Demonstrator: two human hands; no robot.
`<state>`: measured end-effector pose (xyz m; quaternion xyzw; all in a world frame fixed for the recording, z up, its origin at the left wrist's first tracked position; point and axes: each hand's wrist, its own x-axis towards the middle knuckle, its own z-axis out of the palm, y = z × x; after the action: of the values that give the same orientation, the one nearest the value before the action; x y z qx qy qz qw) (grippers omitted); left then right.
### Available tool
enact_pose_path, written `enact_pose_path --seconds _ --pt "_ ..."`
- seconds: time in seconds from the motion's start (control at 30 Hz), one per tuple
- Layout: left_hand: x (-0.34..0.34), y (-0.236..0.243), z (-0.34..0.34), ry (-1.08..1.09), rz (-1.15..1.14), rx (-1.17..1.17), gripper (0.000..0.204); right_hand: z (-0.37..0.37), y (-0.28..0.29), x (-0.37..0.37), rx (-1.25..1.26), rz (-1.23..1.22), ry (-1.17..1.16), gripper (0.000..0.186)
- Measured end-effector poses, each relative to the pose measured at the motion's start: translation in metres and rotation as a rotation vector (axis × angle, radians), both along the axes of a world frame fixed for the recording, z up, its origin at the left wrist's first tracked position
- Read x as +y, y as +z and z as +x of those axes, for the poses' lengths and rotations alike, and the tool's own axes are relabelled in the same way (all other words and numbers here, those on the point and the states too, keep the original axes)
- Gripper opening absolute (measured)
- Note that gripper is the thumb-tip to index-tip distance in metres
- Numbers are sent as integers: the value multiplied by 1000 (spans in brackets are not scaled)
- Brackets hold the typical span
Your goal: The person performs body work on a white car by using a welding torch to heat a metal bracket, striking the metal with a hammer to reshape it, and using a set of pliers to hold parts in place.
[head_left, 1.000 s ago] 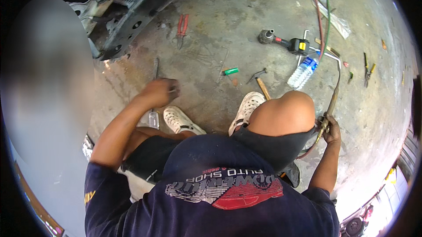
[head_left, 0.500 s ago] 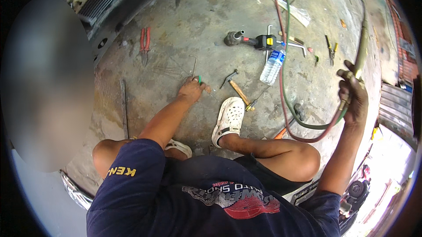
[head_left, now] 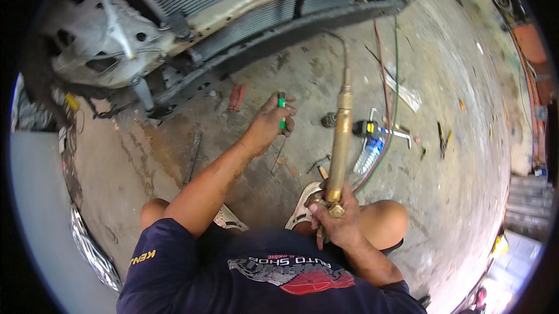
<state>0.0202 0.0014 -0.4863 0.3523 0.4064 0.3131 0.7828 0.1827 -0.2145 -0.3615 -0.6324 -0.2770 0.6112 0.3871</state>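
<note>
A green lighter (head_left: pixel 282 102) with a dark top stands upright in the closed fingers of my left hand (head_left: pixel 268 125), raised above the floor. My right hand (head_left: pixel 345 221) grips a brass gas torch (head_left: pixel 342 139) near its valve knobs, in front of my body. The torch points away from me, and its thin bent nozzle (head_left: pixel 346 52) curves left at the far end. I cannot make out a flame at the tip. Red and green hoses (head_left: pixel 384 139) run across the floor to the right of the torch.
The stripped car front (head_left: pixel 233 23) spans the far left. On the floor lie red-handled pliers (head_left: pixel 237 97), a water bottle (head_left: pixel 369 155) beside a black power tool (head_left: pixel 368 128), yellow-handled pliers (head_left: pixel 444 139) and a hammer (head_left: pixel 322 169) partly behind the torch.
My left hand has risen off the floor, now clearly showing the green lighter. My right hand has brought the torch from the far right to my front. The view has swung toward the car.
</note>
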Motion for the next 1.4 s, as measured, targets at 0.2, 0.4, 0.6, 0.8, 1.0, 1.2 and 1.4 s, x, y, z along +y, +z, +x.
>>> enact_pose_path --seconds 0.2,0.4,0.6,0.8,1.0,1.2,1.4 --pt "14 108 -70 400 99 -203 46 -4 -5 25 69 44 330 46" --pt "22 148 -102 626 -6 -354 65 -9 -19 26 -92 207 596 50" --pt "32 146 -88 721 -50 -365 51 -7 -12 29 -153 247 663 50" --pt "30 147 -75 767 -53 -386 44 -2 -12 23 18 70 482 55" --pt "22 136 -78 716 -64 -402 55 6 -9 26 115 65 412 50" --pt "-64 -73 -97 -367 52 1027 64 20 7 34 37 -150 535 48" --pt "-126 -229 -118 -217 -254 935 56 17 -2 31 1 -287 717 46"
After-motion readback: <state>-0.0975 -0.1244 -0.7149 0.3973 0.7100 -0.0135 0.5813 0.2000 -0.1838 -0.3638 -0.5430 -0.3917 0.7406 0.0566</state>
